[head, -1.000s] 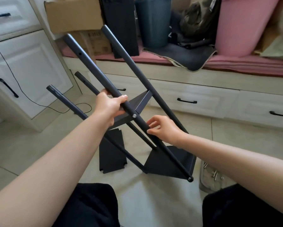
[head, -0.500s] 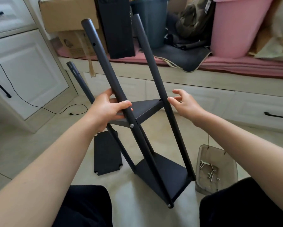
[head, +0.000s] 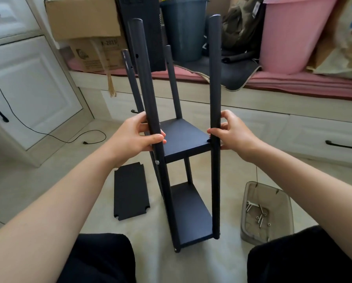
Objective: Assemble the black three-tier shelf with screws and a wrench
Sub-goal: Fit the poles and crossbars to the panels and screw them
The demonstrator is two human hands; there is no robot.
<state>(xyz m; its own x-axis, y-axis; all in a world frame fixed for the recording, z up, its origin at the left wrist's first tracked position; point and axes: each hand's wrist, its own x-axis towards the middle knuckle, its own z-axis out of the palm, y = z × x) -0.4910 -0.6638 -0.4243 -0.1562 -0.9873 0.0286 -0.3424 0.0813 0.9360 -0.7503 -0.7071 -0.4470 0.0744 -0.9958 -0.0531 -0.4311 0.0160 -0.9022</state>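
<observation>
1. Both hands are occupied with the black shelf frame [head: 188, 139], which is stood upright on the tiled floor [head: 48, 180] between the person's knees.
2. By the left hand [head: 134, 137] the near left post [head: 148, 99] is grasped, the fingers being curled round it and the thumb laid across its front, just above a silver screw head [head: 157, 161].
3. By the right hand [head: 235, 132] the near right post [head: 214, 78] is gripped at the level of the middle shelf panel [head: 183, 136], with the thumb on the inner side and the fingers wrapped behind.
4. Two panels are seen fixed between the four posts: the middle one and a bottom shelf panel [head: 191, 213] near the floor. The post tops are left bare above them.
5. A third, loose shelf panel [head: 131, 190] is laid flat on the floor just left of the frame.
6. A clear plastic tray [head: 266, 213] holding screws [head: 259, 215] is set on the floor to the right of the frame, apart from it.
7. Behind the frame, a cardboard box [head: 83, 17], a dark bin [head: 184, 25] and a pink bucket [head: 291, 33] are placed on a bench.
</observation>
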